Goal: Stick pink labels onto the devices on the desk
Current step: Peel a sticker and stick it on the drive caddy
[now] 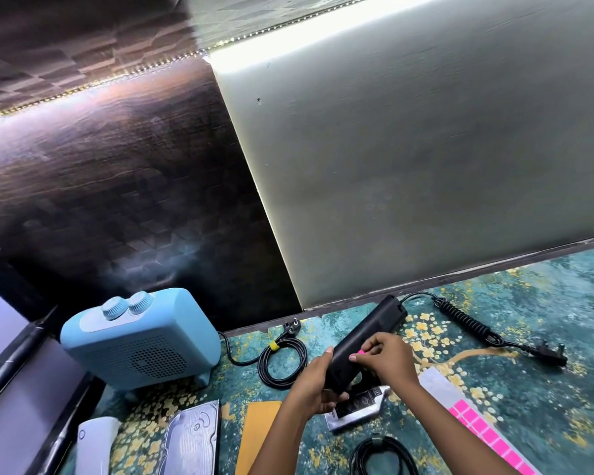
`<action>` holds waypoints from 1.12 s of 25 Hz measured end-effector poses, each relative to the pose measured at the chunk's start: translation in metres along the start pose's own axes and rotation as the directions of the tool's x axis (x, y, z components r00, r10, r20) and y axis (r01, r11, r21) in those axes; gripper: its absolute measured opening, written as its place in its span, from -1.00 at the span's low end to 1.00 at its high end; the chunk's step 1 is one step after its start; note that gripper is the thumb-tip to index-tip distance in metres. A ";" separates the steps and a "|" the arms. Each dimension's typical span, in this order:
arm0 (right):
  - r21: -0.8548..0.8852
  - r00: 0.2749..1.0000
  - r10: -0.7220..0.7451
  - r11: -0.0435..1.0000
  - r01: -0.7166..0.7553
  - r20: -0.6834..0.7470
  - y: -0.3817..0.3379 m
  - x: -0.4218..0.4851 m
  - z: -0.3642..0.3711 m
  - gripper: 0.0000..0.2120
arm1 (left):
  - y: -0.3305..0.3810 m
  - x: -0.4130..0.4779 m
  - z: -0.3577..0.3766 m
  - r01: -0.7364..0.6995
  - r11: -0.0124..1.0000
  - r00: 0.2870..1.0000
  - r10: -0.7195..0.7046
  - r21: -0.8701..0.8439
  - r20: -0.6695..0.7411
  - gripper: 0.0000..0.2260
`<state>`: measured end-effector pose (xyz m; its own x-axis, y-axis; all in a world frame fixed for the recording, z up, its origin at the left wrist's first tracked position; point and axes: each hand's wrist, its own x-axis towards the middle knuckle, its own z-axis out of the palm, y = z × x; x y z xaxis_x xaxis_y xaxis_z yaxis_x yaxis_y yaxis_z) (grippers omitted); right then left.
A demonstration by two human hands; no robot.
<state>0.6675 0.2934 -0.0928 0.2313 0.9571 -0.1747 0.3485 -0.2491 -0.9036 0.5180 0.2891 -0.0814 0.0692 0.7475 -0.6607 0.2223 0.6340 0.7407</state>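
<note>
You are holding a long black device (367, 334) in the lower centre of the frame, lifted at a slant above the teal, flower-patterned desk (546, 303). Your left hand (311, 382) is wrapped around its lower end, steadying it. Your right hand (386, 358) comes in from the lower right, its fingertips pinching a small pink label (360, 352) against the device's upper face, about midway along the body. The device's curly cord (463, 320) trails off to the right and ends in a plug (546, 354) lying on the desk.

The sheet of pink labels (484, 430) lies at the lower right edge, just beside your right forearm, with many squares left on it. A pale blue heater (141, 341) with two dials stands at the left, its cable (282, 363) coiled just beside it. A bare hard drive (192, 437) lies at the bottom left (no pink shows on either of them from this angle).

The step in hand looks like the sticking itself: the label meets the black casing but appears not yet smoothed flat. The next move likely calls for a firm fingertip press along the label while your left hand stops the device from turning. After that, set it down and reach to the sheet for another label.
</note>
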 end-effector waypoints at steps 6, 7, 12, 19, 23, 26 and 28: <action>0.177 0.992 -0.019 0.984 -0.004 0.127 0.002 -0.001 0.003 -0.85 | -0.001 0.005 -0.005 0.018 1.000 1.000 -0.018 -0.024 -0.001 -0.61; 0.158 0.992 -0.031 0.987 0.011 0.121 0.003 -0.001 0.003 -0.83 | 0.000 0.004 -0.005 0.022 0.999 1.000 -0.022 -0.027 0.002 -0.62; 0.004 0.991 -0.069 0.998 0.069 0.112 -0.003 0.001 0.005 -0.87 | 0.000 0.004 -0.004 0.026 0.999 1.000 -0.026 -0.023 -0.016 -0.65; -0.125 0.996 0.084 0.989 -0.082 0.011 -0.008 0.013 0.003 -0.55 | -0.002 0.004 -0.004 0.011 1.000 1.000 -0.011 0.023 -0.016 -0.64; -0.085 0.998 0.064 0.994 -0.064 0.001 0.001 0.011 0.002 -0.49 | -0.001 0.003 -0.006 0.001 1.000 1.000 -0.001 0.028 0.005 -0.65; -0.050 1.000 0.004 0.999 -0.004 -0.008 0.004 0.010 0.006 -0.60 | -0.001 0.003 -0.006 0.015 1.000 1.000 -0.015 0.010 0.005 -0.62; -0.024 1.000 -0.015 1.000 0.016 0.015 0.004 0.011 0.005 -0.62 | -0.002 0.003 -0.007 0.013 1.000 1.000 -0.013 0.013 0.008 -0.62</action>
<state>0.6665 0.3038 -0.1004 0.2121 0.9629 -0.1668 0.3735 -0.2376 -0.8967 0.5110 0.2919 -0.0840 0.0741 0.7375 -0.6713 0.2357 0.6411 0.7303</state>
